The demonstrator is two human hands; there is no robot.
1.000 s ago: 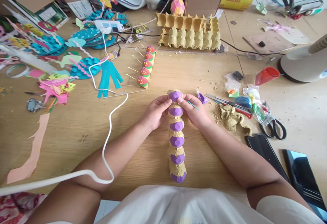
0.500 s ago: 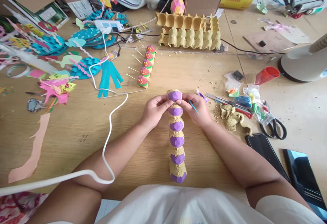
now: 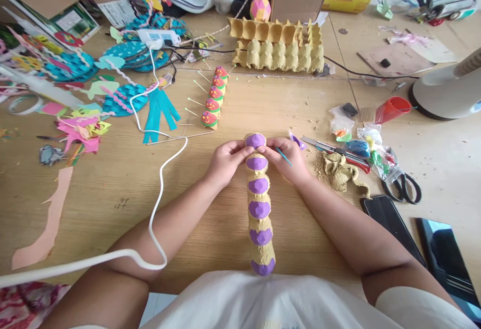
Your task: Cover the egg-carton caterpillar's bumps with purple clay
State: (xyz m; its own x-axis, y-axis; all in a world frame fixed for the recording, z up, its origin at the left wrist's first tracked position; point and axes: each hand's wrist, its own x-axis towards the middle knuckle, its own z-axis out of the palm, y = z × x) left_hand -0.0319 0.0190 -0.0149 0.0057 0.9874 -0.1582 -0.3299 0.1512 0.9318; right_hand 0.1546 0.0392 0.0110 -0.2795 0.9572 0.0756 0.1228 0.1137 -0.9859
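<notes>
An egg-carton strip (image 3: 260,224) with purple patches on its bumps runs from the middle of the view toward my body. My left hand (image 3: 230,161) pinches its far end from the left, thumb on the top bump. From the right, my right hand (image 3: 287,158) grips the same end, and a thin blue stick (image 3: 284,156) pokes out from between its fingers. Beyond, to the left, lies a shorter strip (image 3: 214,99) with red faces on green and pins beside it.
Egg cartons (image 3: 280,56) stand at the back. A white cable (image 3: 161,179) crosses the left side. To the right are a cutter (image 3: 338,154), scissors (image 3: 404,189), carton scraps (image 3: 340,171), small bags, a red cup (image 3: 394,110) and phones (image 3: 393,224).
The near end of the purple-patched strip has come slightly closer to my body. Both hands keep their hold on the far end.
</notes>
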